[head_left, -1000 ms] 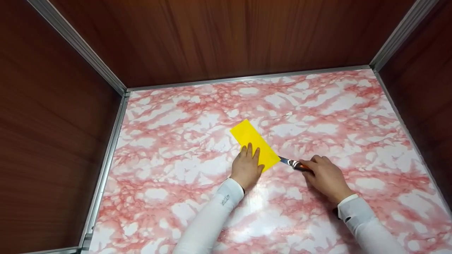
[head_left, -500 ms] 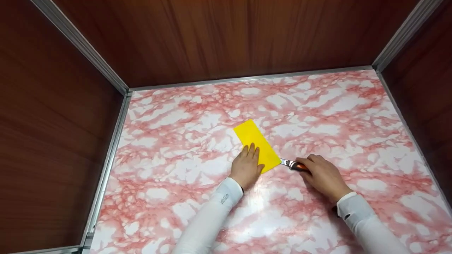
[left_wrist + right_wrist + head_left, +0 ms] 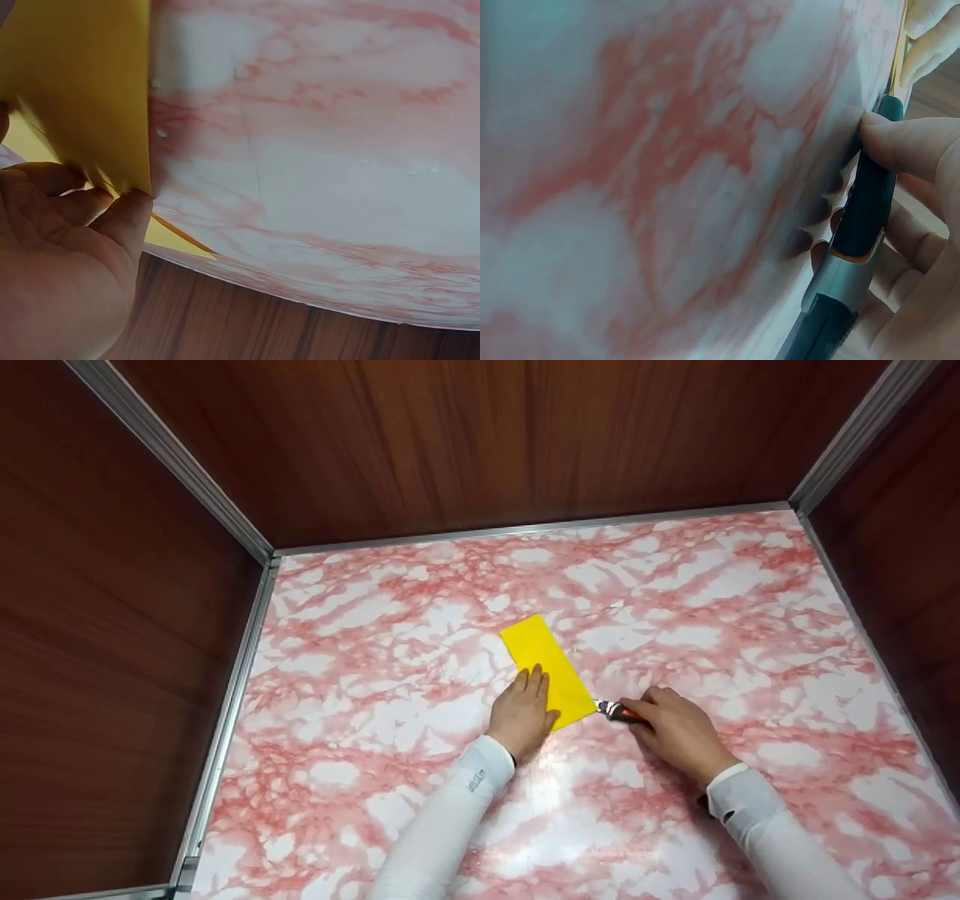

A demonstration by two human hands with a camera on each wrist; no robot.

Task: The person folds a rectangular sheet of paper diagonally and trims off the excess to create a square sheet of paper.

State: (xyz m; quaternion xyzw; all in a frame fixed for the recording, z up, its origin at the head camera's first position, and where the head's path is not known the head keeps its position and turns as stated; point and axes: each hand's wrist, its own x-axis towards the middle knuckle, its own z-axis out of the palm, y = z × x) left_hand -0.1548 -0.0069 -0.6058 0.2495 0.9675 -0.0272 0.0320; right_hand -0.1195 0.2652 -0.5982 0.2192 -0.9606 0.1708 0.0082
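A yellow piece of paper [image 3: 551, 679], apparently folded in layers, lies slantwise on the table in the head view. My left hand [image 3: 519, 712] presses on its left side with straight fingers. In the left wrist view the fingertips of the left hand [image 3: 67, 247] touch the yellow paper [image 3: 82, 82], whose upper layer stands away from the lower one. My right hand [image 3: 679, 731] grips a black and orange utility knife [image 3: 621, 712] by the handle. The blade end meets the paper's lower right corner, mostly hidden there. In the right wrist view, the thumb rests along the knife handle [image 3: 866, 195].
The table [image 3: 360, 682] has a red and white marbled top. Dark wood panels [image 3: 465, 442] rise at the back and both sides, with metal strips [image 3: 225, 502] along their joints. A small pale scrap [image 3: 616, 604] lies beyond the paper.
The right hand has moved slightly left, and less of the knife blade shows beside the paper. The paper's far end has turned a little to the right. The left hand has stayed on it.
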